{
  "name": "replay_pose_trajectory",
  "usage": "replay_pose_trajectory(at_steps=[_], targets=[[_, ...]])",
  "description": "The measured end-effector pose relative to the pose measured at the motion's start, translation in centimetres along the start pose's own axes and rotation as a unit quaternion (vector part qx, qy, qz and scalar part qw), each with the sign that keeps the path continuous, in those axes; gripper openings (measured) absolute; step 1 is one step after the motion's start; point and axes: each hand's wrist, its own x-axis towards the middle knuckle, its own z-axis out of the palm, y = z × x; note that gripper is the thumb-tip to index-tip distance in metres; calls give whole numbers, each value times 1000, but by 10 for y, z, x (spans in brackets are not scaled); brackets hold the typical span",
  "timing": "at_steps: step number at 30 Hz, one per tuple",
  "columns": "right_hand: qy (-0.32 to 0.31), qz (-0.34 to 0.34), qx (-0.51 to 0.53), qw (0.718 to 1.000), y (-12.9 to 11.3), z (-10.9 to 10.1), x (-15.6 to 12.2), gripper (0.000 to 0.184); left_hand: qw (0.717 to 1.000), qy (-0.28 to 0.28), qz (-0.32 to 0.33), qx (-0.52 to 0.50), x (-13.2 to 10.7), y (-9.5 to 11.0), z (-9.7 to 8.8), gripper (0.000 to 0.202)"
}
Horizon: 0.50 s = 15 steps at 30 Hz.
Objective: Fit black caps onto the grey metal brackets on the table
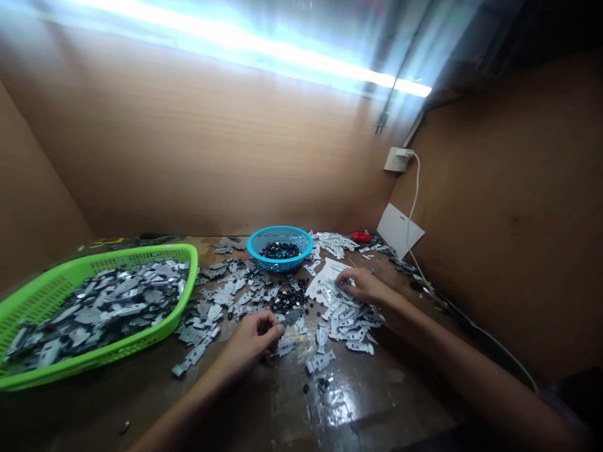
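Left hand (pixel 249 344) pinches grey metal bracket (pixel 291 317); right hand (pixel 360 284) on pale brackets (pixel 346 320); hands apart.

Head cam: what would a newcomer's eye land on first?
The bright green plastic basket at lower left, heaped with grey stamped metal pieces, stands out first, then the round blue basket of small black parts at back centre. More grey pieces lie scattered across the brown tabletop, where the left hand pinches one and the right hand rests on others. A glaring white light strip crosses the top of the view.
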Motion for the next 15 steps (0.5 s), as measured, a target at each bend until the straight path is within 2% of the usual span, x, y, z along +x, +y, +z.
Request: replay_pose_trajectory(at_steps=[2,6,11,15], targets=[[20,10,57,998,-4,0,-4,17,1000,5,0,-1,0,2,0,24],[101,40,138,984,-5,7,-6,19,1000,9,-5,-4,1,1,-1,24],[109,-2,131,985,0,14,-6,16,1000,5,-10,-10,2,-3,-2,25],[148,37,98,983,2,21,6,15,1000,-3,-9,-10,3,-3,-1,25]])
